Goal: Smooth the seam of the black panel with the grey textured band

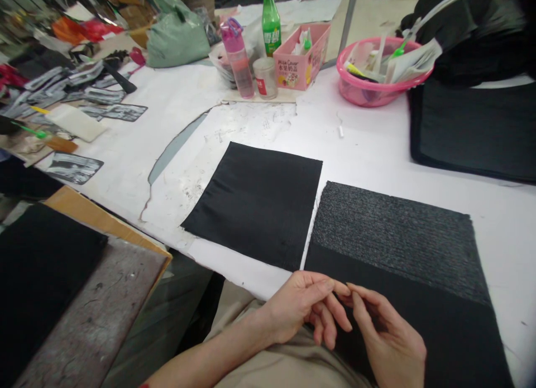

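My left hand (pixel 312 304) and my right hand (pixel 385 332) meet above my lap at the table's near edge. The left index finger stretches toward the right fingertips, its other fingers loosely bent and apart. Right thumb and index finger pinch together at the left index fingertip; anything between them is too small to make out. Under and behind the hands lies a black fabric sheet (pixel 402 282) with a rough grey-flecked band (pixel 393 231) across its far part. A smooth black square of fabric (pixel 259 204) lies flat to its left, a narrow gap between them.
Farther back stand a pink basin (pixel 343 89), a pink box (pixel 288 70), a green bottle (pixel 271 28), a pink water bottle (pixel 240 64) and a jar (pixel 265 81). Black material (pixel 473 131) lies right. Streaked pieces (pixel 77 167) are at left, above a lower board (pixel 104 298).
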A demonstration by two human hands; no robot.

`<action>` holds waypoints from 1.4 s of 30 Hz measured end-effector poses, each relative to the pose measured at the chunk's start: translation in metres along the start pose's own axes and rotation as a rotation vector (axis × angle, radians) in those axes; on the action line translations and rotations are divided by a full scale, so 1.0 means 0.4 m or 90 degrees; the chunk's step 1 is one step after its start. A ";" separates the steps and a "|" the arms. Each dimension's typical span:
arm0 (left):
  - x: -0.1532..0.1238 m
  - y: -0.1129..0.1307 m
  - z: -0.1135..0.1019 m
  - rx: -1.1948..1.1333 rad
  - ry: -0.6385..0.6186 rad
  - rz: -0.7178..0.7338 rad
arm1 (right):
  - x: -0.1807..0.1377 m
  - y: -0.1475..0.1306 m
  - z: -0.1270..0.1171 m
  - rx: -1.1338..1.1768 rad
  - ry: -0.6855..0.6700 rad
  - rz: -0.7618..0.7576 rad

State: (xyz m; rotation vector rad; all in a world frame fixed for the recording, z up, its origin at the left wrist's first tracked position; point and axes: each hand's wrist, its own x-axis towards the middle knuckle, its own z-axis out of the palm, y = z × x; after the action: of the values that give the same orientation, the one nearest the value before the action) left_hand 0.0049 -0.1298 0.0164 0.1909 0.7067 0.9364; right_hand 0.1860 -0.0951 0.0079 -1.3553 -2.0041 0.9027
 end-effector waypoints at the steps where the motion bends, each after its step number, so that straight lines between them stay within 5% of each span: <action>1: 0.000 0.001 0.000 -0.001 -0.001 0.001 | 0.000 -0.001 0.000 0.006 -0.002 0.001; 7: -0.003 0.002 0.007 0.009 0.005 -0.002 | 0.003 -0.014 0.007 0.013 -0.005 -0.056; 16: -0.003 -0.001 0.009 0.022 0.004 0.002 | 0.006 -0.015 0.000 0.254 -0.051 0.166; 28: -0.002 -0.004 0.010 0.032 0.022 0.001 | 0.022 -0.034 0.001 0.266 -0.052 0.239; 42: 0.005 -0.005 0.004 0.015 0.038 0.004 | 0.001 -0.005 0.016 0.471 -0.065 0.373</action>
State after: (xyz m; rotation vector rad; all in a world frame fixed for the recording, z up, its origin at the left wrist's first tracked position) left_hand 0.0080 -0.1291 0.0159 0.1861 0.7729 0.9442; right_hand 0.1798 -0.0968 0.0055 -1.4483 -1.1054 1.7773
